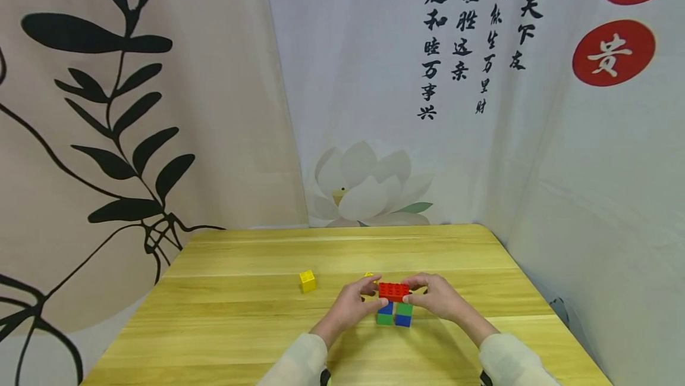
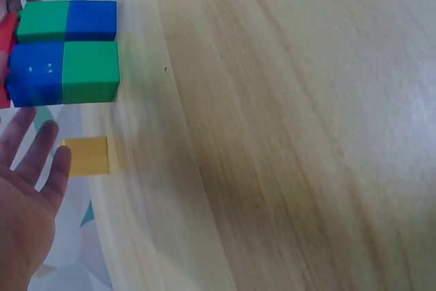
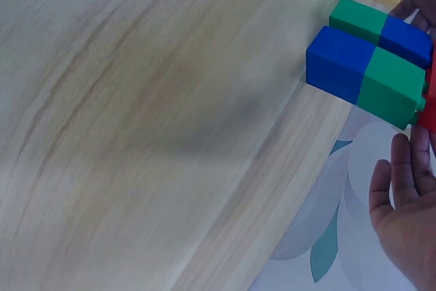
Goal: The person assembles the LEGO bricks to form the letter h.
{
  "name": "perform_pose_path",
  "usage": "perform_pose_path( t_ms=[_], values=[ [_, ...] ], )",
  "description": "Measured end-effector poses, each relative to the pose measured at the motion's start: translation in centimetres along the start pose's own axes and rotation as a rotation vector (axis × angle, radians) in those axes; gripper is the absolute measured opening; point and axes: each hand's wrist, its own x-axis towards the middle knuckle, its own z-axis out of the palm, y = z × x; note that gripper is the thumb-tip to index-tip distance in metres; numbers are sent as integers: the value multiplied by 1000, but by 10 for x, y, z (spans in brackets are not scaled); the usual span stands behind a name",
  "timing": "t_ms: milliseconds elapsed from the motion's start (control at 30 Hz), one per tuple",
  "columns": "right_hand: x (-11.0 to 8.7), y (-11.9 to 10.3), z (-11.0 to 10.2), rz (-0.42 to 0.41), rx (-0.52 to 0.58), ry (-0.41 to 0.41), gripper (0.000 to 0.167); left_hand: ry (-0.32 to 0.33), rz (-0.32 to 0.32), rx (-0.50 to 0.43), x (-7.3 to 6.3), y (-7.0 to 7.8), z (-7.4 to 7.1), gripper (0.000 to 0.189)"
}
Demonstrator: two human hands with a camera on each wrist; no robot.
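Work in hand: small block build on the table [image 1: 241, 326]. Two columns stand side by side, narrowly apart. Left column: green block [image 1: 384, 319] below, blue block [image 1: 385, 308] above. Right column reversed: lower block [image 1: 403, 320] blue, upper block [image 1: 404, 309] green.

The red brick [image 1: 393, 292] lies across both tops as a bridge. The left hand [image 1: 350, 303] pinches its left end between thumb and fingers; the right hand [image 1: 439, 297] pinches the right end likewise.

Progress (judged): both columns done; bridge placed but probably not fully pressed home, since the right wrist view shows studs in the seam between upper green and red. Left to do: seat it, release.

Unused: one yellow block [image 1: 307, 281] to the left; another yellow piece [image 1: 369, 275] on the far side, mostly hidden by the left hand. Whether these belong in the build: cannot tell.
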Motion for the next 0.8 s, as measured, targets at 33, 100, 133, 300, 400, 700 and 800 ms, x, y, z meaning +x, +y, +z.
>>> perform_pose_path(
  t_ms=[33,100,133,300,400,700,800],
  values=[
    [0,0,0,1,-2,0,34,5,16,-6,-1,0,0,51],
    [0,0,0,2,-4,-1,34,11,36,-18,-1,0,0,45],
    [0,0,0,2,-7,-2,34,12,42,-23,-2,1,0,43],
    [0,2,1,7,-18,2,34,6,35,-6,-1,0,0,40],
    [0,4,2,7,-40,15,34,-4,28,-9,0,1,-1,38],
    [-4,6,6,-10,-57,49,32,-43,13,25,3,3,-5,33],
    [-6,7,6,-12,-38,52,37,-46,14,40,4,3,-5,35]
  ],
)
